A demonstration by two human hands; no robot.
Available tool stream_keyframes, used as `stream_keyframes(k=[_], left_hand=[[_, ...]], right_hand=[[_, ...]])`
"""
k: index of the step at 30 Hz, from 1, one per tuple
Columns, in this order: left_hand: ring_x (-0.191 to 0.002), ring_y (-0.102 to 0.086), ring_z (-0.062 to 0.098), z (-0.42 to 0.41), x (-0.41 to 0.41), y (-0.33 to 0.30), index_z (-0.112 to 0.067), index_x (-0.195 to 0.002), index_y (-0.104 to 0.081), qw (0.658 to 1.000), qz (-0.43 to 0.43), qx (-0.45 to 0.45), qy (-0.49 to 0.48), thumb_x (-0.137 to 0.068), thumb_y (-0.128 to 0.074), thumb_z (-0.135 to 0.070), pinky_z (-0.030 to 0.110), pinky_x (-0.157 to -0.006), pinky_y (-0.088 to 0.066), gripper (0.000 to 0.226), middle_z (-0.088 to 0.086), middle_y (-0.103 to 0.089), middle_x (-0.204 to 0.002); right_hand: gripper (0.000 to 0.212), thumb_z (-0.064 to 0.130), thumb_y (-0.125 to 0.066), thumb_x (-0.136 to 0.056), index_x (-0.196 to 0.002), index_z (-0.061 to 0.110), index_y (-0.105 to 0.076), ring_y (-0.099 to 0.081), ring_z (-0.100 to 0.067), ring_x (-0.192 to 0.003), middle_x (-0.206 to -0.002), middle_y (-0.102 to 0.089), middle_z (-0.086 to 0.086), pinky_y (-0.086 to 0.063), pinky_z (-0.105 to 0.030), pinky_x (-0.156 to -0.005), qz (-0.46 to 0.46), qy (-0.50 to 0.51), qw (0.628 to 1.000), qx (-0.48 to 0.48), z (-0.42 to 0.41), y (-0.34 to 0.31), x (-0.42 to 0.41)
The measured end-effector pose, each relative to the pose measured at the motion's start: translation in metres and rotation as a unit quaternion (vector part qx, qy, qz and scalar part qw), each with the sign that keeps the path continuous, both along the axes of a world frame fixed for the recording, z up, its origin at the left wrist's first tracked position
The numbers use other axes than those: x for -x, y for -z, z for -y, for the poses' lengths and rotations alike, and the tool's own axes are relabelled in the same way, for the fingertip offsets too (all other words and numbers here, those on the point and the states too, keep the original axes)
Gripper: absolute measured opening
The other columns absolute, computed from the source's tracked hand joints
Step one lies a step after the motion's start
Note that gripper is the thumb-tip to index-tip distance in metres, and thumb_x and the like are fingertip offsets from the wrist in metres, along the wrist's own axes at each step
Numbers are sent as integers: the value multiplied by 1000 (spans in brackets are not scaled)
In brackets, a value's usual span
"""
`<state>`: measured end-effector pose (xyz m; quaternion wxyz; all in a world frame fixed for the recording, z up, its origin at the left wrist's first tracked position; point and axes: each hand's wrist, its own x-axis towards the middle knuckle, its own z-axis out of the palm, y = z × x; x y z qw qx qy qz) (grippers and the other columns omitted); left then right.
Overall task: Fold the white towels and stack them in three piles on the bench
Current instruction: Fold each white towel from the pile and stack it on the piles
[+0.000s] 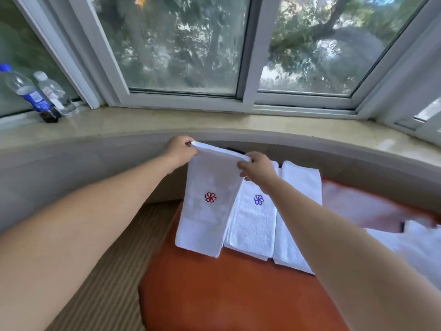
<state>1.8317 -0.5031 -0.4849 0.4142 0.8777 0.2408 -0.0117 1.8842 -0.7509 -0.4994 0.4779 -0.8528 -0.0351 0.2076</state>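
We had the folded towel (210, 199) pinched at its top corners, left hand (180, 149) and right hand (256, 168) fingers curled on the edge, over the table (214, 287). Light, floppy terry, so corners seemed best.

Both hands, left hand (180, 149) and right hand (256, 168), pinch a folded white towel (207, 199) above the orange bench (214, 290).

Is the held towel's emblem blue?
No, the towel gripped by the left hand and right hand shows a red emblem.
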Motion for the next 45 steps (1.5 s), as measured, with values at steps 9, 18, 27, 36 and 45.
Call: stream_keyframes(k=[9,18,27,36,45], left_hand=[[-94,-64,20,-27,-101,107,-19,-103,-68,996,-57,51,48,-89,-64,-21,38,-83,-53,14,1,-69,-101],[-102,-68,17,-40,-167,168,-24,-109,-66,977,-32,207,-46,-95,-65,-20,24,-74,-50,14,-6,-70,-105],[-102,-63,15,-46,-133,255,-21,-153,-33,956,-221,194,5,-94,-68,-38,30,-74,-53,70,-1,-59,-122],[-94,-69,18,-46,-98,257,-23,-106,-51,955,-236,180,18,-84,-73,-49,37,-76,-61,41,1,-66,-106],[-98,-70,15,-33,8,246,-18,-112,-51,922,-318,222,0,-85,-75,-49,37,-74,-63,48,1,-67,-113]], right_hand=[[20,17,-62,-88,-108,16,-67,-70,-9,-63,-98,-74,-6,-55,-31,-65,-76,80,994,26,-29,96,-78],[16,32,-56,-90,-98,20,-62,-64,-17,-78,-87,-66,3,-56,-38,-71,23,127,990,52,-53,148,-144],[65,35,-67,-90,-149,30,-40,-61,-16,-105,-138,-47,4,-56,-39,-92,-120,151,979,72,-43,230,-122],[31,44,-65,-85,-103,22,-53,-65,-20,-82,-93,-65,2,-55,-37,-71,-185,131,967,115,-37,218,-99],[39,28,-74,-90,-119,5,-63,-72,-23,-86,-108,-75,-10,-62,-35,-83,-398,35,916,11,-12,212,10]])
